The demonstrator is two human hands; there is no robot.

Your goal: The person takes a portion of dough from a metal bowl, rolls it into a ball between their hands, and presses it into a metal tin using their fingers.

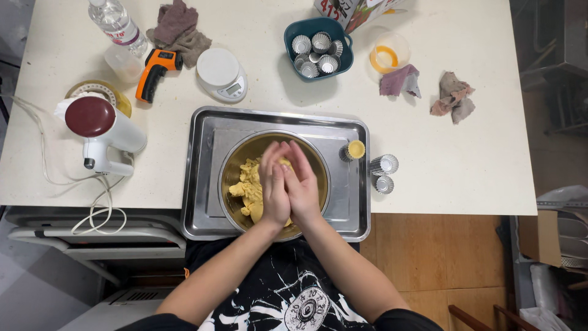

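Observation:
My left hand (273, 187) and my right hand (301, 182) are pressed palm to palm over a metal mixing bowl (231, 165). A bit of yellow dough (284, 162) shows between the fingertips. More yellow dough (248, 184) lies in the bowl, left of my hands. The bowl stands on a steel tray (202, 165). A small fluted tart tin filled with dough (354, 149) sits on the tray's right side.
Two empty tart tins (383, 165) stand just right of the tray. Behind it are a teal tub of tart tins (318, 49), a kitchen scale (222, 73), an orange thermometer gun (154, 72), cloths (452, 95) and a bottle (117, 24). A hand mixer (101, 132) lies left.

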